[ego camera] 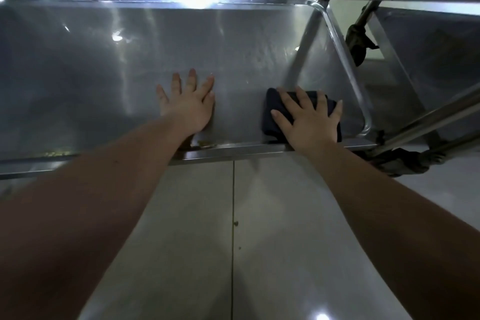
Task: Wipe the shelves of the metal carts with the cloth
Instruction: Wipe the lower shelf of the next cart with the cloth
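Note:
A low stainless steel cart shelf (104,65) with a raised rim fills the upper half of the head view. My left hand (188,102) lies flat on it with fingers spread, near the front rim. A folded dark cloth (271,109) lies in the shelf's front right corner. My right hand (309,119) presses flat on the cloth with straight, spread fingers and covers most of it. The shelf above cuts across the top of the view as a dark band.
A second metal cart's shelf (428,41) stands to the right, with a slanting leg tube (426,122) and dark casters (359,41) between the two carts. Pale tiled floor (259,228) lies below the shelf's front rim.

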`<state>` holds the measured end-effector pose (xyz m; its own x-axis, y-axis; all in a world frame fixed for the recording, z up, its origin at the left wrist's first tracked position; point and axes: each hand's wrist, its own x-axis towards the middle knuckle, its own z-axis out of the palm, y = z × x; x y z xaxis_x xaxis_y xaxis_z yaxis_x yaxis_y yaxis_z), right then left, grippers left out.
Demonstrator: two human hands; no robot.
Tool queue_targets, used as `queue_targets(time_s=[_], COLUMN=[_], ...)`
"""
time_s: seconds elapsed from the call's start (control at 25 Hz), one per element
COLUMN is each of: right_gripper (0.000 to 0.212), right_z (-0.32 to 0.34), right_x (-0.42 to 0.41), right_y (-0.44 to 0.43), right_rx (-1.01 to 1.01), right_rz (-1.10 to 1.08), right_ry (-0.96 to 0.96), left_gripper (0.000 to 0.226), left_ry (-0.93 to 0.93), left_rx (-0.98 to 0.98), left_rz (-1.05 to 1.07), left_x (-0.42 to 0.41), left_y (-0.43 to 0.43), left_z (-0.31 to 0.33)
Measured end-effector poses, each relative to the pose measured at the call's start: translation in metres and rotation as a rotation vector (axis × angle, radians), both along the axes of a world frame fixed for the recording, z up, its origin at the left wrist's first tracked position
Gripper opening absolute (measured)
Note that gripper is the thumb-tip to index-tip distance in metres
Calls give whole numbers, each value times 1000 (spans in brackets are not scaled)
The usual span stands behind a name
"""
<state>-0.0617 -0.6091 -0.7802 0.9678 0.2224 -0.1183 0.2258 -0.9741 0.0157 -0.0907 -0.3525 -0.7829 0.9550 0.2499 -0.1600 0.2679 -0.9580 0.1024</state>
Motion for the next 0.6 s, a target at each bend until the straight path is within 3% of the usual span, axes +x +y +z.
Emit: queue_targets(time_s=[0.12,0.24,0.4,0.48,0.6], right_gripper=[71,72,74,70,65], right_z=[4,3,5,7,2], right_x=[2,3,-2,-17,-58], right_y=[-2,0,10,52,155], right_rx=[-37,-55,-11,-6,20], right_rz=[-10,-5,-129,-175,29], right_ry=[16,-4,42,63,73], left_gripper=[53,53,54,54,53], left_ry=[-95,-16,-2,-17,-24], left_rx=[100,84,55,48,53], left_rz=[-23,111,120,125,119], left_x=[-13,-42,-47,-46,-46], left_y=[63,123,130,130,133], left_z=[10,5,-11,-11,-11])
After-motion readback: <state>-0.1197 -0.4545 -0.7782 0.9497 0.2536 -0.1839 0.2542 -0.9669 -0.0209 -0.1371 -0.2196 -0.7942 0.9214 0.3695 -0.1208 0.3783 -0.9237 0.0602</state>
